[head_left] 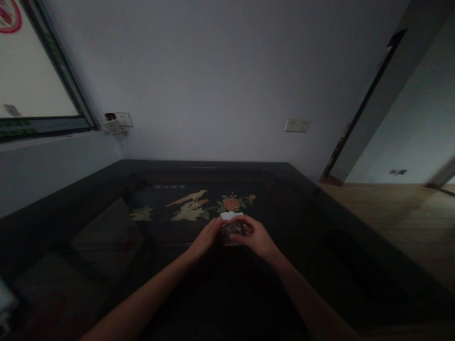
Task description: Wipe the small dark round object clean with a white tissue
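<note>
Dark item [232, 229]: small, glossy, at mid-table, between both hands; whether lifted cannot be told. Right hand [256, 237] grasps it, thumb on near side; left hand [209, 233] grips its left side. White paper [231, 215] at far edge. Black table [227, 289] beneath; inlaid flower [232, 204] farther, bird [194, 196] left of it. Wall [199, 90] beyond.

Dark glossy table [220, 293] — pictured bird [194, 196], orange flower [232, 204]

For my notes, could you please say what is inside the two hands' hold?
A small dark item, shiny, with white material beyond it; the fingers cover parts of both.
</note>
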### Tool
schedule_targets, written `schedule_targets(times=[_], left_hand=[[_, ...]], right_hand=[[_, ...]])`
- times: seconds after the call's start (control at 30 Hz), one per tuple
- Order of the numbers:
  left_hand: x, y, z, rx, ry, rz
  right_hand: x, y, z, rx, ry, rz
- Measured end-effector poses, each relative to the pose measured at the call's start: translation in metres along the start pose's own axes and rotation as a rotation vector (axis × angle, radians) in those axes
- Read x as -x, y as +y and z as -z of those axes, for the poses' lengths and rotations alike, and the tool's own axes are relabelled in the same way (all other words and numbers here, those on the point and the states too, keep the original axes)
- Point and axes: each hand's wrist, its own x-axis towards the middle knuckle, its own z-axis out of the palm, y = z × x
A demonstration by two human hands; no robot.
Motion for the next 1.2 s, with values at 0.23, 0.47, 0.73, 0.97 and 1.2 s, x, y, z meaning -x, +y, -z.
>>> schedule_targets(times=[0.23,0.47,0.73,0.97,1.2], left_hand=[[-0.002,0.015,0.004,-0.084,0.34,-0.073],[-0.004,0.012,0.011,0.003,0.391,-0.289],[0.005,0.019,0.0,-0.139,0.29,-0.362],[0.02,0.017,-0.008,-0.197,-0.073,-0.491],[0.023,0.023,-0.006,-0.207,0.024,-0.502]], right_hand=[[-0.002,0.003,0.001,-0.435,0.217,-0.126],[-0.003,0.015,-0.013,-0.736,0.102,-0.063],[-0.001,0.018,-0.02,-0.745,0.147,-0.09],[0.0,0.015,-0.028,-0.746,0.088,-0.098],[0.003,0.019,-0.035,-0.732,0.085,-0.15]])
